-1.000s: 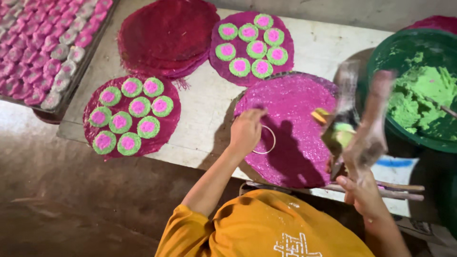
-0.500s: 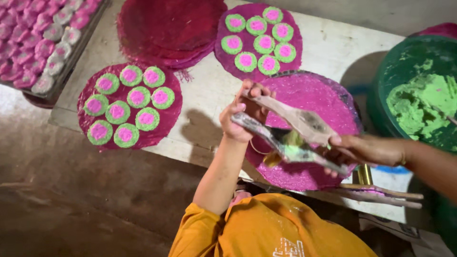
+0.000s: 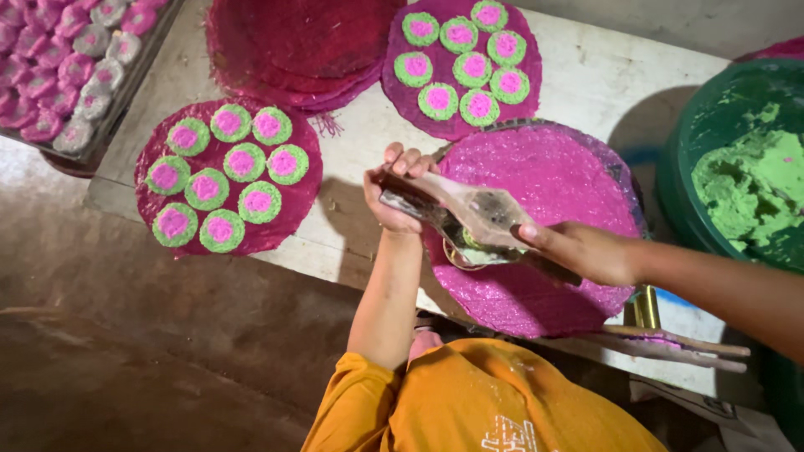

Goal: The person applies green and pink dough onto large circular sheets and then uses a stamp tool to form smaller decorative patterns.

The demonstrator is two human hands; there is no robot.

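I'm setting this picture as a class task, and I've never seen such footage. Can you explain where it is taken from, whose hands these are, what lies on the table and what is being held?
There is no machine here. The single view comes from a camera worn on a person's head, looking down over their orange shirt at their own bare hands. The left hand and the right hand each grip one end of a long, flat, pale tool above a bright pink round mat. On the pale table, two more mats carry green-and-pink round cakes. A stack of dark red mats lies at the top, and a tray of pink cakes sits at the far left. A green tub of green dough stands on the right.
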